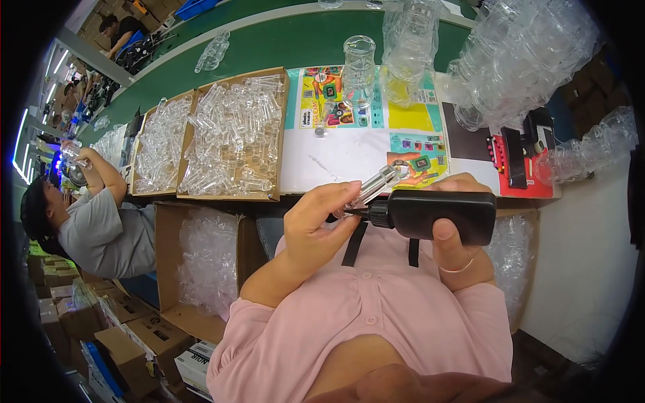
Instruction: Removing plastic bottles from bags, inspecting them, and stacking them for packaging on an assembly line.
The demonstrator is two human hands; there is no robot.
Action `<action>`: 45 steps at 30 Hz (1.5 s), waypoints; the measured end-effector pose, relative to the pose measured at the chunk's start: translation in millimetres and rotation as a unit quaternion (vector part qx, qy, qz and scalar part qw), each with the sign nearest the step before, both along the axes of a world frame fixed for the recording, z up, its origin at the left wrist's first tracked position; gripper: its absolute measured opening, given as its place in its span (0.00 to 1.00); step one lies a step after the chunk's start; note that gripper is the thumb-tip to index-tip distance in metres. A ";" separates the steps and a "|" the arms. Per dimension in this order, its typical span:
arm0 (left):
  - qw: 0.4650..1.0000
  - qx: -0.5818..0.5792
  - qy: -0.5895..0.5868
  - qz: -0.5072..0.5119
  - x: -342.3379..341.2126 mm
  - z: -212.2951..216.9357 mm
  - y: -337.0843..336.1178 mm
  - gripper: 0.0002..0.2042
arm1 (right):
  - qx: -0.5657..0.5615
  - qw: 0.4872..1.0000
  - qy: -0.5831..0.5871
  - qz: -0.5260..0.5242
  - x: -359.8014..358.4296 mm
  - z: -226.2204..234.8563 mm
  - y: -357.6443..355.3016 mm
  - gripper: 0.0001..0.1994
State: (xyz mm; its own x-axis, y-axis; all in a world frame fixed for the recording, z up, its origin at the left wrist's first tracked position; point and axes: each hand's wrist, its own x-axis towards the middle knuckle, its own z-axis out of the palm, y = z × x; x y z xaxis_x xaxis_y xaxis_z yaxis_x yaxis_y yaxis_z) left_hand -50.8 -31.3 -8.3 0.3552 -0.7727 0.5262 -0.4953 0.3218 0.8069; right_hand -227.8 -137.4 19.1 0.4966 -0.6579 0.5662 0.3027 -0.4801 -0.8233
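Pink buttoned blouse [366, 302] fills the space nearest me, just below the worker's fingers. Above it, the left hand [316, 225] pinches a clear tube [377, 185] between thumb and fingers, near its lower end; the rest of it slants up and away past the fingertips. The right hand [457, 255] is wrapped around a black squeeze bottle [440, 213], thumb flat on the near face, other fingers curled over the far side. Its tapered nozzle [358, 211] points into the left fingertips, right by the tube's lower end (whether it touches, I can't tell).

I'd judge the tube light, stiff and slick, perhaps brittle; best held by its side wall, lightly. The bottle looks heavier and softer-walled, so a grip around the body suits it, with little pressure.

Beyond the left fingers sits a cardboard tray [285, 107] heaped with clear pieces [235, 127]; straight past the fingertips stands a clear ridged jar [359, 70].
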 end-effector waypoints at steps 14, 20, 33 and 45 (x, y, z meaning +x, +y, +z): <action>0.997 -0.015 -0.068 0.034 2.0 0.4 1.1 0.22 | -0.234 0.969 0.070 0.032 -0.3 16.3 -1.8 0.20; 0.997 -0.021 -0.071 0.031 4.3 -3.0 -1.6 0.24 | -0.245 0.967 0.000 0.069 4.5 7.4 -1.7 0.25; 0.945 0.018 0.301 -0.128 6.1 -4.7 3.0 0.19 | -0.378 0.923 -0.018 0.077 -0.4 10.2 -4.0 0.22; 0.854 0.092 0.440 -0.264 17.8 -3.6 8.5 0.18 | -0.242 0.959 -0.042 0.141 -5.9 11.4 -7.7 0.23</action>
